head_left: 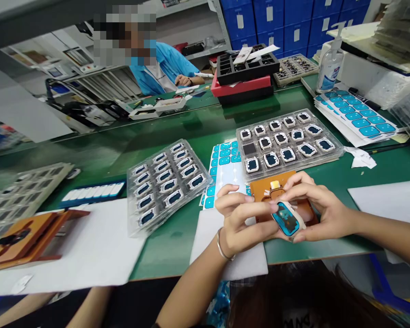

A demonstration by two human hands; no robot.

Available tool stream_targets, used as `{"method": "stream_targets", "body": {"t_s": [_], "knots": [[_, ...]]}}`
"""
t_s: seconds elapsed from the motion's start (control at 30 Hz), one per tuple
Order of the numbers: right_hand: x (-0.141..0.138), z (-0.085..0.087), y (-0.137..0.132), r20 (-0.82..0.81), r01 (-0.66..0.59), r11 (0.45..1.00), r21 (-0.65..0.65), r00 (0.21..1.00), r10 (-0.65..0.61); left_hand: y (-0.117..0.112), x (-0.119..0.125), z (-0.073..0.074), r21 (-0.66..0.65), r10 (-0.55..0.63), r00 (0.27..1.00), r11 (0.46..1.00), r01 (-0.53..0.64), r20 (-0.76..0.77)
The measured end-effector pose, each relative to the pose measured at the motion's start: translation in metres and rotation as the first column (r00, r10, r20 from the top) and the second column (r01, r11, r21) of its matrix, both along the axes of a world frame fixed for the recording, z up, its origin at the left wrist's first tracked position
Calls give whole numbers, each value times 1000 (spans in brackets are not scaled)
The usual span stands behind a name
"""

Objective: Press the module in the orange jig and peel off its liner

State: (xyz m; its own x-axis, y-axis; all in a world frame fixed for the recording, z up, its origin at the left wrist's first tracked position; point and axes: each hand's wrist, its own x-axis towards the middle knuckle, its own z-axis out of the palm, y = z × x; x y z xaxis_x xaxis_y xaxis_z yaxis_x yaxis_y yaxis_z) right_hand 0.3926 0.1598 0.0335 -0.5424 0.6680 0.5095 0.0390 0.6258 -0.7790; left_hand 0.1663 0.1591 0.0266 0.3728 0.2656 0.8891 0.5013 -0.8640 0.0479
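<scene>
Between my two hands is a small rounded white casing (289,219), tilted, with a blue film and a dark patch on its face. My left hand (248,218), with a bangle at the wrist, pinches it from the left. From the right, my right hand (323,210) grips its edge, thumb below. Under and behind the casing lies an orange-brown fixture (261,187), partly covered by my fingers. Beyond it stands a clear tray (290,148) of similar white casings. A second such tray (169,184) is to the left, and a sheet of blue stickers (230,155) lies between.
A pump bottle (330,68) and stacked blue sticker sheets (358,111) stand at the right. Black and red trays (244,75) are piled at the back. Another orange fixture (30,239) rests on white paper at the left. Across the bench sits a person in blue (172,61).
</scene>
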Motion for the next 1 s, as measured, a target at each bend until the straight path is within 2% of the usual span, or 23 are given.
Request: {"method": "stream_targets", "body": {"t_s": [0.3,0.47,0.57,0.63,0.67,0.7,0.73,0.8,0.83,0.87,0.9,0.93,1.0], "knots": [[-2,-6,0,-68,-33,996,-80,997,27,-3,4,6,-5,-8,1000,1000,8,0],[-2,-4,1,-67,-38,997,-65,997,33,-5,7,12,-17,-45,999,999,45,5],[-3,-1,2,-109,-26,1000,9,994,27,-3,8,16,-104,-47,999,993,48,18],[-5,1,2,-173,2,997,80,985,12,-1,8,17,-230,-65,996,970,76,55],[-5,1,1,-206,26,993,113,979,-2,0,9,18,-318,-105,990,939,129,91],[-6,1,1,-231,61,988,143,973,-27,1,10,18,-420,-164,976,883,209,140],[-7,1,0,-245,110,979,170,967,-66,1,11,17,-521,-232,952,798,303,199],[-8,1,-3,-239,236,945,225,954,-181,-1,14,17,-681,-323,889,573,456,323],[-8,2,-5,-227,304,917,256,942,-249,-3,16,16,-726,-335,864,473,499,376],[-9,3,-6,-211,362,887,287,927,-310,-5,18,16,-749,-325,849,406,524,417],[-9,5,-8,-195,401,860,317,914,-354,-8,20,16,-759,-302,840,366,539,450],[-10,8,-9,-175,417,841,345,909,-379,-10,21,16,-759,-273,834,349,550,479],[-11,13,-12,-121,399,827,398,916,-383,-13,24,17,-752,-235,824,337,567,516]]}}
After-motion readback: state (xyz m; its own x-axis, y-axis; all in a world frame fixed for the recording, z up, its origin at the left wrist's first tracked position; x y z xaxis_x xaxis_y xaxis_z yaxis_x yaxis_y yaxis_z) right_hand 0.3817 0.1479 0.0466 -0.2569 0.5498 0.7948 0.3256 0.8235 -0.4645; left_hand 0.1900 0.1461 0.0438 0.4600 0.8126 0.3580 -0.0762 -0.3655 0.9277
